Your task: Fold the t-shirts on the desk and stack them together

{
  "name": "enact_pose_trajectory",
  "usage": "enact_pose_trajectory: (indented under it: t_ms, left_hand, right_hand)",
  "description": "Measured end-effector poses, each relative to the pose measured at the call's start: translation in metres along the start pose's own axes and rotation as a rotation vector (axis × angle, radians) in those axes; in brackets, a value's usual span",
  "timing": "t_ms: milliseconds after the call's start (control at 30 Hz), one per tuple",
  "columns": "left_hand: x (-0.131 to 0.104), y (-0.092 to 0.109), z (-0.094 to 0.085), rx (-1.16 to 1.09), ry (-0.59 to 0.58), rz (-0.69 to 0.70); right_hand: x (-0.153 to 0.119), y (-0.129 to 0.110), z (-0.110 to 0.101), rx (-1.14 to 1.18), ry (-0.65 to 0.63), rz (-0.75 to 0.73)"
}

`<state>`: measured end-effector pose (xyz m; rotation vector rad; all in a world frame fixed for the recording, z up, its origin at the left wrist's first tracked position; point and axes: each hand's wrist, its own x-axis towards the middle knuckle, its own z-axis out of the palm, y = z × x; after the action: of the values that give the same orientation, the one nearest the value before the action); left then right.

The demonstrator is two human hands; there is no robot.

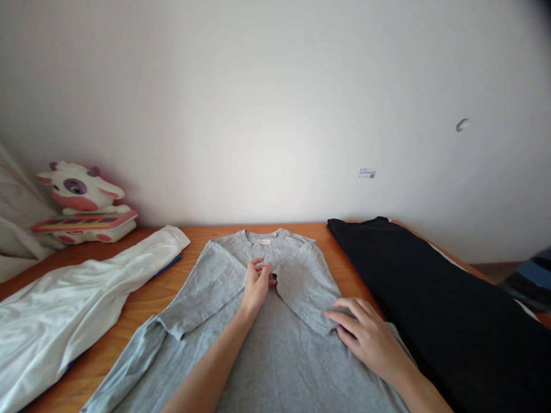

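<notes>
A grey T-shirt (275, 355) lies spread on the wooden surface, its collar at the far end and a small pale label inside the neck. Both sleeves are folded inward over its front. My left hand (258, 280) is at the upper middle of the shirt, thumb and forefinger closed at the inner edge of the right-hand sleeve fold. A small black spot shows by these fingertips; what it is I cannot make out. My right hand (368, 335) rests with fingers spread on the shirt's right side, touching the lower edge of the folded sleeve.
Black folded clothing (413, 287) lies to the right. On the left is a white garment (94, 292) with blue beneath it. A cow-shaped toy keyboard (88, 221) stands at the back left. Behind the wooden surface (198, 234) rises a white wall (258, 115).
</notes>
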<state>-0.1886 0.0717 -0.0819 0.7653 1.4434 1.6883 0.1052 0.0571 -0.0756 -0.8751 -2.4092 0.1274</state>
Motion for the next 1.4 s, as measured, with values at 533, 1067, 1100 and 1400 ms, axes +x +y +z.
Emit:
enact_pose_trajectory:
  t_ms: [533,1067,1100,1400]
  left_hand:
    - [-0.011,-0.006,-0.002,0.404,-0.053,0.362]
    - [0.087,0.015,0.108,0.854,-0.186,0.225]
    - [0.093,0.012,0.119,0.89,-0.203,0.205]
    - [0.124,0.009,0.166,1.056,-0.376,0.128]
  right_hand:
    - [0.076,-0.018,-0.005,0.058,-0.094,0.4]
    - [0.061,0.01,0.043,0.254,0.12,0.309]
    - [0.06,0.01,0.043,0.241,0.112,0.299]
    - [0.06,0.002,0.039,0.19,0.057,0.313]
